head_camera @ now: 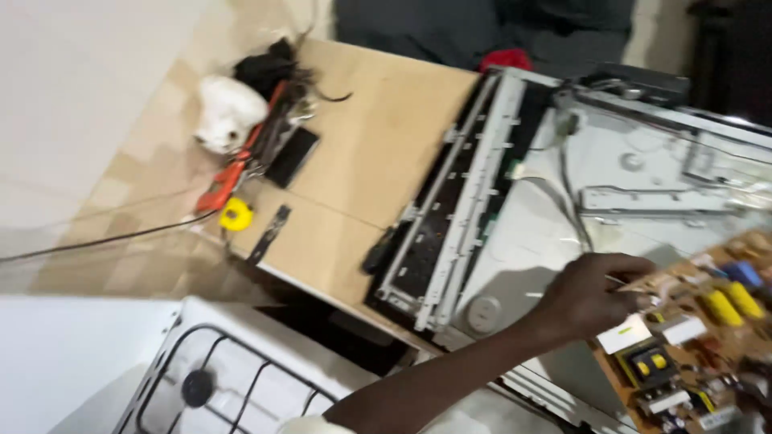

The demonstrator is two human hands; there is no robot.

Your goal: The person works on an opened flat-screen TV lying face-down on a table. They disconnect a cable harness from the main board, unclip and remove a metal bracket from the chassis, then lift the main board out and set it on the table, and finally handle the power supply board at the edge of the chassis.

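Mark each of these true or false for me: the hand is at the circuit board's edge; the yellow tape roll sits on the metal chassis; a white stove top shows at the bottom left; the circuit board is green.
1. A hand is at the edge of the circuit board. True; which of the person's hands it is cannot be told.
2. The yellow tape roll sits on the metal chassis. False: it lies on the wooden table, near the red-handled tool.
3. A white stove top with a black grate shows at the bottom left. True.
4. The circuit board is green. False: it is brown, with yellow and blue parts.
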